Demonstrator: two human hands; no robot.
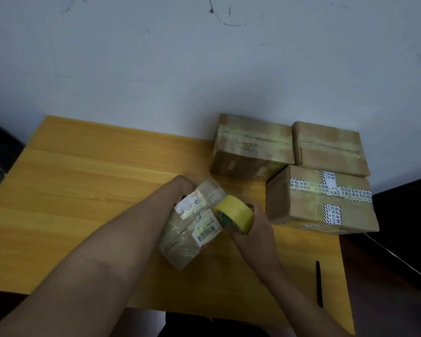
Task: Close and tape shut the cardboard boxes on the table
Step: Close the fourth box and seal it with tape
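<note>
A small cardboard box (192,229) wrapped in clear tape, with white shipping labels on top, lies tilted in the middle of the yellow wooden table (83,178). My left hand (181,187) grips its far end, the fingers curled over the edge. My right hand (252,229) holds a yellow roll of tape (236,214) against the box's right side. Three larger closed boxes stand at the back right: one with greenish tape (250,147), one behind to the right (331,147), and one with black-and-white printed tape (323,200).
A thin black pen-like object (318,283) lies near the table's right front edge. A grey wall rises behind the table. Dark furniture stands to the right and left of the table.
</note>
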